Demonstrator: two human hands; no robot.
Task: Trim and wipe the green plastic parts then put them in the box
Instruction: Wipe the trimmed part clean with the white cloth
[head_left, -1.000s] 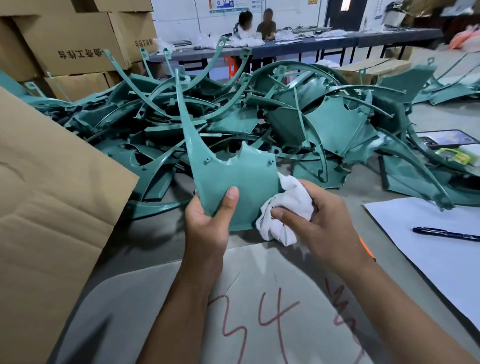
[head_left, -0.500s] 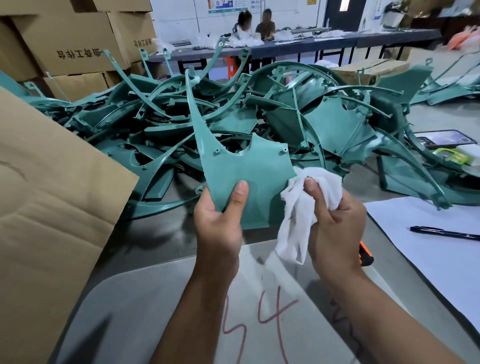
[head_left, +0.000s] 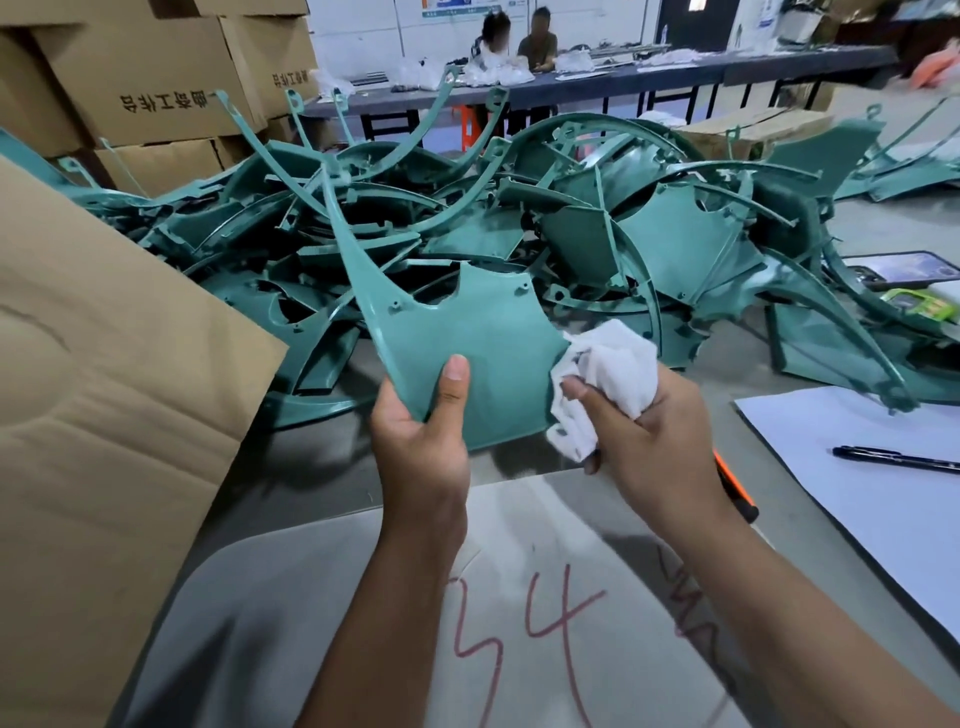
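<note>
A green plastic part (head_left: 478, 343), a flat panel with a long curved arm rising to the upper left, is held up above the table. My left hand (head_left: 421, 436) grips its lower left edge, thumb laid on the front face. My right hand (head_left: 649, 431) clutches a bunched white cloth (head_left: 608, 374) that touches the panel's right edge. Behind them lies a big tangled pile of green parts (head_left: 597, 234). A brown cardboard box flap (head_left: 104, 405) fills the left side.
A grey board marked with a red 34 (head_left: 530, 623) lies under my arms. An orange-handled tool (head_left: 732, 493) pokes out behind my right wrist. White paper with a black pen (head_left: 893, 458) lies to the right, a phone (head_left: 898, 267) beyond it. Stacked cartons (head_left: 150, 73) stand far left; two people sit at a far table.
My right hand carried the cloth from the panel's lower right up along its right edge and now holds it bunched there. My left hand lifted the part slightly and tilted it.
</note>
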